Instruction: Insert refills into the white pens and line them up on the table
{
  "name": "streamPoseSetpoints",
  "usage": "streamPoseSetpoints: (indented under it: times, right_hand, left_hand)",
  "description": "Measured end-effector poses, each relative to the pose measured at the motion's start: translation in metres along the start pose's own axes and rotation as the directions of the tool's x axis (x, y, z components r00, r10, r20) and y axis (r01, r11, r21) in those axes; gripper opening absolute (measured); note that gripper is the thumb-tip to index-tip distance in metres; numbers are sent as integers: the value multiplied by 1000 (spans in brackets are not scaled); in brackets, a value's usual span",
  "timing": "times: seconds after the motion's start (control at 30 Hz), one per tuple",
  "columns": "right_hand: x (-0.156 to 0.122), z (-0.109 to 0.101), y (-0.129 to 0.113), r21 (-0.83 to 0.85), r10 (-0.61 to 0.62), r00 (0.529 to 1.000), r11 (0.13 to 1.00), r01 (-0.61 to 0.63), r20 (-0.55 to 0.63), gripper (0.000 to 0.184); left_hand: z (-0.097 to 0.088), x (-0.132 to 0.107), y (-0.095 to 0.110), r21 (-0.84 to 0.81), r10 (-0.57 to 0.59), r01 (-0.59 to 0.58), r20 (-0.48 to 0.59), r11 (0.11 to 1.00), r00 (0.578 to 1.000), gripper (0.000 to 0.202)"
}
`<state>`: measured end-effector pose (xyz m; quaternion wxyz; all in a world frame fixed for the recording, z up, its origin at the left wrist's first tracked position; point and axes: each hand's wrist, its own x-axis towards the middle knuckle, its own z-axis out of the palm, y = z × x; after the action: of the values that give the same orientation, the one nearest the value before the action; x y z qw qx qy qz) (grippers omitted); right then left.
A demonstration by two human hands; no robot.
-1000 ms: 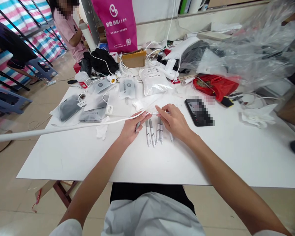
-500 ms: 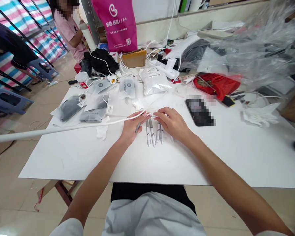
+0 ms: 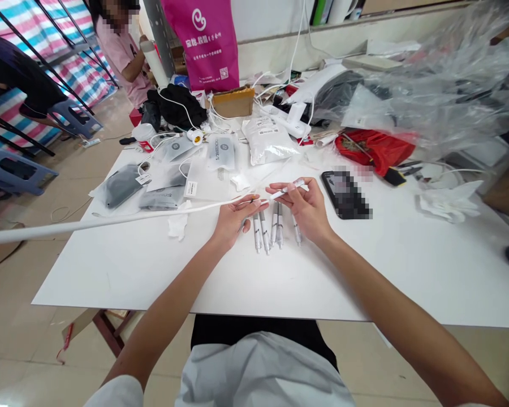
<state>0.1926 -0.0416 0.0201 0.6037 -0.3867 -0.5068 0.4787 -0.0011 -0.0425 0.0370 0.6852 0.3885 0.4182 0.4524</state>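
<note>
My right hand is closed on a white and silver pen, which slants up to the right between thumb and fingers. Close by on the left, my left hand pinches a slim pen part with a small dark tip near the fingertips. A grey piece also shows against its palm; its exact shape is partly hidden. Several white and silver pens lie on the white table below and between the hands. One more pen lies just under my right hand.
A black phone lies right of my hands. Packaged grey pouches, a white plastic package and a red bag lie farther back. A white cable crosses from the left. Two people are at the far left.
My hands have moved apart. The right hand has turned and lifted slightly, bringing the white pen into clear view. A pen beneath it is now more exposed.
</note>
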Motion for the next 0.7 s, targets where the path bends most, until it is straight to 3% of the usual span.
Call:
streamPoseSetpoints:
  times: [0.23, 0.33, 0.43, 0.57, 0.7]
  right_hand:
    - [-4, 6, 13, 70, 56, 998, 996, -55, -19, 52]
    - [-2, 2, 14, -3, 94, 995, 996, -95, -33, 49]
    - [-2, -2, 12, -120, 179, 980, 978, -168, 90, 47]
    - [-4, 0, 13, -137, 242, 938, 967, -213, 248, 51]
    - [-2, -3, 13, -129, 215, 964, 972, -196, 154, 46]
  left_hand:
    - [-3, 3, -1, 2, 23, -23, -42, 1000, 999, 43]
    - [-6, 4, -1, 37, 77, -74, -66, 997, 995, 45]
    - [-7, 3, 1, 133, 138, -127, -74, 983, 988, 44]
    - [-7, 2, 2, 227, 114, -103, -32, 968, 993, 42]
    - [-13, 7, 2, 264, 169, -156, -28, 952, 985, 44]
